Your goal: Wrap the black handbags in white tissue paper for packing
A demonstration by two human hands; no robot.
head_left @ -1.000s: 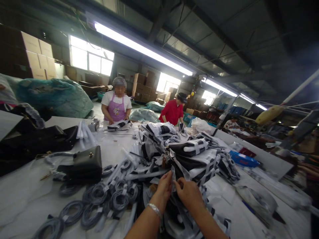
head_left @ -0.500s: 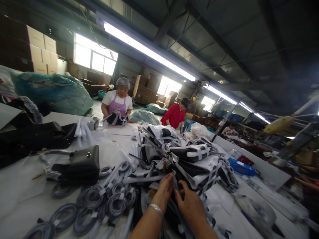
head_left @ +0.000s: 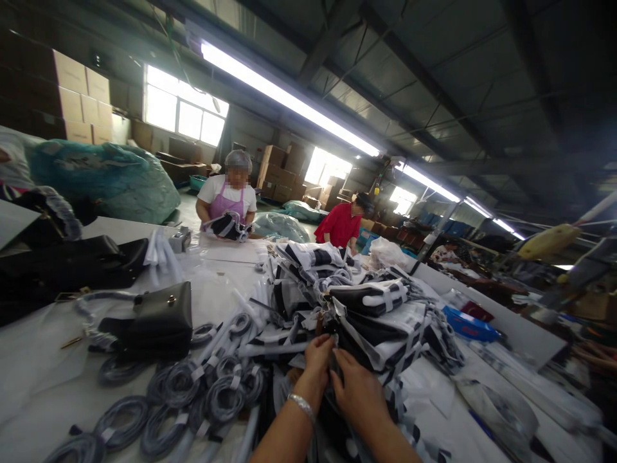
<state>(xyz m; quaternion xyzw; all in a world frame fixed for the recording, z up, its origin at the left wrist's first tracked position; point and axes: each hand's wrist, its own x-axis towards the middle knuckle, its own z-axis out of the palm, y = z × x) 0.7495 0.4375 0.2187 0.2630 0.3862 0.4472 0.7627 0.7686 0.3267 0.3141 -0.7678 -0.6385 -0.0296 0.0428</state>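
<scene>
At the near edge of the heap on the bench point(head_left: 41, 392), a narrow strip point(head_left: 334, 364) lies between the wearer's two hands, among black pieces wrapped in white. The left grip point(head_left: 318, 360) is closed, its thumb and fingertips apparently pinching the strip near its upper end. The right grip point(head_left: 359, 389) is curled close beside it, fingertips almost meeting the left ones; whether it grips anything is hidden by the hand itself. The strip is too small and shaded to tell its material, but it looks light and limp, likely to fold rather than push, so a flat pinch close to the end should guide it best.

Just beyond, a wrapped black bag point(head_left: 359, 299) looks heavier and semi-stiff, with a smooth face that may mark if a nail drags across it. Its pale wrapping looks slippery and loose, and would probably slide or tear if it took the weight; the firmer body underneath, held from both sides, seems the safer hold. To the left, coiled straps point(head_left: 171, 384) in cloudy film look springy yet flexible, best lifted by the whole ring, where the white band point(head_left: 198, 371) helps keep the turns together
</scene>
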